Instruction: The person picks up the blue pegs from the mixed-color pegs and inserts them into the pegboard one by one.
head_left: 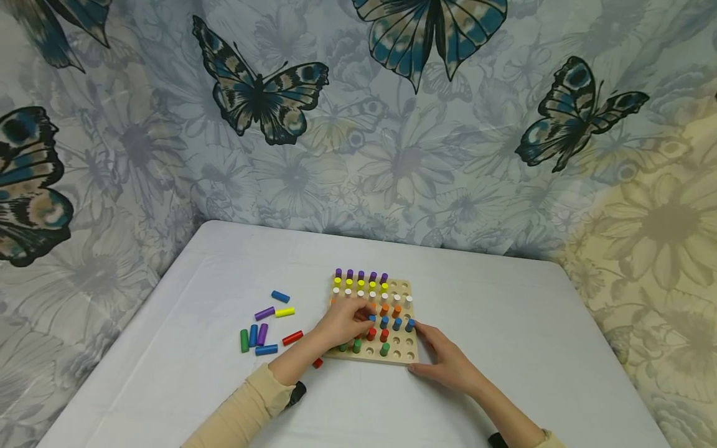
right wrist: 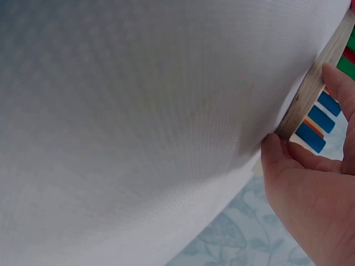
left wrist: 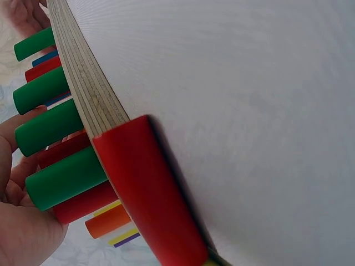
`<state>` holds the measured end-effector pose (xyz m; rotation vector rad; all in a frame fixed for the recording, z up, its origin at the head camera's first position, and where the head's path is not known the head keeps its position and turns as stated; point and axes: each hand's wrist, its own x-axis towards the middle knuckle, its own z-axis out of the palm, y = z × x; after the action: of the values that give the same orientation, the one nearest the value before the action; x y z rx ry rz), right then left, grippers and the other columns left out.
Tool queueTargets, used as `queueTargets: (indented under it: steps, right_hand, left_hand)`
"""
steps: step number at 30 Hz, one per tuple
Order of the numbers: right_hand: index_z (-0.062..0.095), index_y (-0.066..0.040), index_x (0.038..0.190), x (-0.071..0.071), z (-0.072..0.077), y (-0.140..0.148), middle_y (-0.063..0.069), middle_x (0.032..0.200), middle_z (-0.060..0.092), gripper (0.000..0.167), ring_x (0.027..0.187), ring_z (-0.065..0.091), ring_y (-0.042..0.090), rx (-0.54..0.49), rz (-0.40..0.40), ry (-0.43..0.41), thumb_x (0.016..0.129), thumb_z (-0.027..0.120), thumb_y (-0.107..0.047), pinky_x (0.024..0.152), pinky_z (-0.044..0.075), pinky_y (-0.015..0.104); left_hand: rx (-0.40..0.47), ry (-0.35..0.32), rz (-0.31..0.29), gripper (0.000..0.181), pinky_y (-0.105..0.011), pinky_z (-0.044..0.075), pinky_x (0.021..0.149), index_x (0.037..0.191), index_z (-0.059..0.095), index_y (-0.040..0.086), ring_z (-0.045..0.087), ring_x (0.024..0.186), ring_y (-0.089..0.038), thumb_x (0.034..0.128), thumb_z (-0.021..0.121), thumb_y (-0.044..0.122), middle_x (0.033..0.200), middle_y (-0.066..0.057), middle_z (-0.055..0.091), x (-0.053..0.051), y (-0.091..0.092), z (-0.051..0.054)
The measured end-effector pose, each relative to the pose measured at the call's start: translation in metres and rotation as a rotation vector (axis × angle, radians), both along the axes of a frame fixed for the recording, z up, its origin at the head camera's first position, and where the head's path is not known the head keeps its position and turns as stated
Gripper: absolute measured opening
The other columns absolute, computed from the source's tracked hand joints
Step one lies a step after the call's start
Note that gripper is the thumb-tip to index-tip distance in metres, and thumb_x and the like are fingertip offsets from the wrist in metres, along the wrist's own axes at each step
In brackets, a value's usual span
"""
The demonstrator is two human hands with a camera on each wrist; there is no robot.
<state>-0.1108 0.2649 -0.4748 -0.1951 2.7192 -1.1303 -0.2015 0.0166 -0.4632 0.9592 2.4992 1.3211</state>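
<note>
A wooden pegboard [head_left: 402, 355] lies on the table with rows of coloured pegs standing in its holes. My left hand [head_left: 348, 318] reaches over the board's left part, thumb and fingertips pinching a blue peg [head_left: 372, 318] in the blue row. In the left wrist view, that hand [left wrist: 25, 221] shows behind upright green pegs [left wrist: 50, 127], which partly cover its fingers. At the board's right edge, my right hand [head_left: 448, 359] grips the wood, its thumb by the front corner. The right wrist view shows the right-hand fingertips [right wrist: 272, 145] against the board's side.
Left of the board lie several loose pegs, among them a yellow peg [head_left: 284, 312], a green peg [head_left: 244, 341] and a red peg [head_left: 292, 338]. Another red peg [left wrist: 152, 194] leans at the board's front edge. A patterned wall covering [head_left: 392, 155] rises behind the white table [head_left: 504, 298].
</note>
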Motion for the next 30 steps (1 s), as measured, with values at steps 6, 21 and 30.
queueTargets:
  steps: [6,21,30]
  right_hand:
    - [0.035,-0.005,0.15,0.001,0.0,0.001,0.016,0.15,0.039,0.089,0.138,0.035,0.036,0.011,-0.019,-0.01,0.079,0.082,-0.031,0.108,0.035,0.048]
    - [0.035,-0.005,0.149,0.0,0.001,-0.002,0.016,0.15,0.039,0.089,0.138,0.035,0.036,0.014,-0.013,-0.013,0.079,0.083,-0.03,0.108,0.035,0.047]
    - [0.035,-0.005,0.15,-0.001,0.001,-0.003,0.015,0.15,0.039,0.088,0.139,0.035,0.035,0.01,-0.021,-0.02,0.079,0.083,-0.028,0.108,0.035,0.046]
  left_hand:
    - [-0.026,-0.015,0.003,0.02,-0.019,0.053,0.076,0.108,0.069,0.003,0.065,0.088,-0.012,0.0898,0.071,0.011,0.102,-0.01,0.069,0.0,0.001,0.001]
    - [0.083,-0.067,0.045,0.014,-0.02,0.053,0.075,0.104,0.07,0.005,0.065,0.085,-0.011,0.0907,0.07,0.009,0.096,-0.002,0.07,0.0,-0.011,0.0]
    - [0.208,-0.209,0.099,0.018,-0.024,0.054,0.077,0.105,0.071,0.01,0.065,0.089,-0.011,0.0905,0.072,0.02,0.097,0.004,0.07,-0.001,-0.025,0.001]
